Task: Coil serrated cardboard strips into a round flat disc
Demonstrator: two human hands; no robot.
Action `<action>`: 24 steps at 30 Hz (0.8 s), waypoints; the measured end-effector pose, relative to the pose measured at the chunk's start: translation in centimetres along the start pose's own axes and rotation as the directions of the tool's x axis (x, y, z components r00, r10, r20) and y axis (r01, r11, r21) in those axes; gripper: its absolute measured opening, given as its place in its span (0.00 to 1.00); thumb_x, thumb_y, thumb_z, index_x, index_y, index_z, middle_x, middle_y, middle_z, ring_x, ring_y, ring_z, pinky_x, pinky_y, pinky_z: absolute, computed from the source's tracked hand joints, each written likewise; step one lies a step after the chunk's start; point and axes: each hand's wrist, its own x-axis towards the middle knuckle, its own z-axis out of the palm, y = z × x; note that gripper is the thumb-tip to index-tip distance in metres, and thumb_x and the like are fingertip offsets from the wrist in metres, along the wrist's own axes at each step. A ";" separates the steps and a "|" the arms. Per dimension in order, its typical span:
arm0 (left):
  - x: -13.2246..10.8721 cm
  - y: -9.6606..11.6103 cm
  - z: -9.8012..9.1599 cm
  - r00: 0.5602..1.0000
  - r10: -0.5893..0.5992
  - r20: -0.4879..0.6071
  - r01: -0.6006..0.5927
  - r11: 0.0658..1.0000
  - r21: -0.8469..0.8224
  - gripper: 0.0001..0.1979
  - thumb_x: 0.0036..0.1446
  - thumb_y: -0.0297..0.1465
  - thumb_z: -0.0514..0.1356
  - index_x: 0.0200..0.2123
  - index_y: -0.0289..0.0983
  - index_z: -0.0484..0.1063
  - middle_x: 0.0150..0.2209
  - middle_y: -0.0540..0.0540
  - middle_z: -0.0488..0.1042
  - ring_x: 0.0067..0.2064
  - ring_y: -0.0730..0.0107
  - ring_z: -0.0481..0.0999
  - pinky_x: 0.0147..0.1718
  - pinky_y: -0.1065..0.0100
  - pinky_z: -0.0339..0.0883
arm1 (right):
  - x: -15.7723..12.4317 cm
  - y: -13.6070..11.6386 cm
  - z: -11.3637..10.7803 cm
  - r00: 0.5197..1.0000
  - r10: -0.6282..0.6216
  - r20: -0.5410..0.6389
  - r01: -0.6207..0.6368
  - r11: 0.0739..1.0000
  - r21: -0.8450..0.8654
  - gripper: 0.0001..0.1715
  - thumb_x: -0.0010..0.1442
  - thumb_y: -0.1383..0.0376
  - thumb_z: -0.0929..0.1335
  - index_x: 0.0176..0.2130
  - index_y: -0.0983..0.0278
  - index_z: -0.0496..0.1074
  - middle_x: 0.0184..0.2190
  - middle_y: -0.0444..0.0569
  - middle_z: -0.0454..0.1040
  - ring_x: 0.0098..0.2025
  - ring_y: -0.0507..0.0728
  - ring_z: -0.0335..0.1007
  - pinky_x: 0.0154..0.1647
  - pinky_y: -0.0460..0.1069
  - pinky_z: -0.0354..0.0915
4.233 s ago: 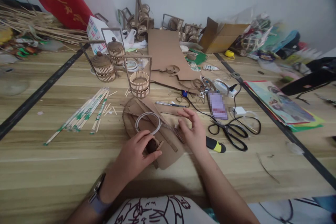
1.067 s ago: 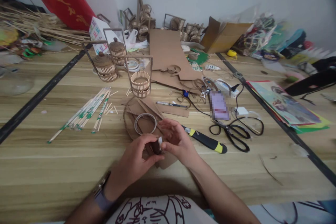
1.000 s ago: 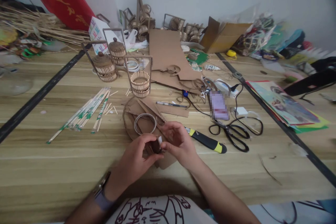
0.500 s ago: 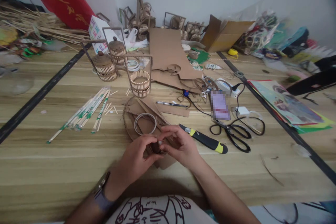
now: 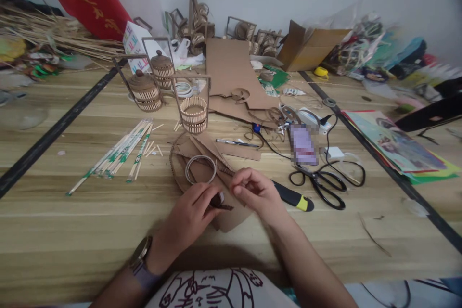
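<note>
My left hand [image 5: 189,219] pinches a small dark round piece [image 5: 217,199] over a stack of cardboard cut-outs [image 5: 231,216] near the table's front edge. My right hand [image 5: 257,193] hovers just right of it, fingers curled and pinched together; what they hold, if anything, I cannot make out. A white ring [image 5: 200,168] lies on the cardboard just beyond my hands. A black and yellow utility knife [image 5: 296,198] rests right of my right hand.
Black scissors [image 5: 321,184], a phone [image 5: 303,144], cables and a pen [image 5: 236,143] lie to the right. Wrapped chopsticks [image 5: 119,154] lie to the left. Small stick baskets in frames [image 5: 193,114] and cardboard sheets [image 5: 227,70] stand further back. Coloured paper [image 5: 393,147] sits far right.
My right hand drew away from the dark piece, a little right and back, now covering the knife's tip. My left hand keeps the piece, lowered onto the cardboard.
</note>
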 end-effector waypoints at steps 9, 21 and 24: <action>0.0 -0.5 0.0 0.998 -0.053 -0.016 0.054 0.995 0.081 0.18 0.61 0.22 0.59 0.53 0.38 0.64 0.42 0.42 0.76 0.43 0.58 0.79 0.43 0.59 0.78 | -0.5 1.4 2.1 0.998 0.030 -0.058 -0.045 0.961 -0.274 0.05 0.57 0.64 0.71 0.32 0.60 0.70 0.19 0.38 0.70 0.20 0.50 0.67 0.21 0.44 0.62; -0.4 -0.9 0.6 0.993 -0.115 0.030 0.113 0.992 0.061 0.18 0.62 0.23 0.59 0.54 0.40 0.64 0.43 0.43 0.76 0.44 0.58 0.79 0.43 0.58 0.77 | -0.9 2.0 2.0 0.979 -0.201 -0.045 0.139 0.804 -0.578 0.04 0.60 0.68 0.69 0.36 0.58 0.72 0.32 0.45 0.78 0.32 0.56 0.73 0.36 0.50 0.69; -0.3 -0.8 0.6 0.994 -0.102 0.025 0.100 0.992 0.076 0.17 0.62 0.24 0.59 0.53 0.39 0.63 0.43 0.43 0.76 0.44 0.57 0.79 0.43 0.59 0.77 | -0.9 2.2 1.9 0.976 -0.213 -0.037 0.152 0.799 -0.582 0.04 0.61 0.68 0.69 0.36 0.57 0.72 0.33 0.46 0.78 0.33 0.57 0.74 0.36 0.50 0.69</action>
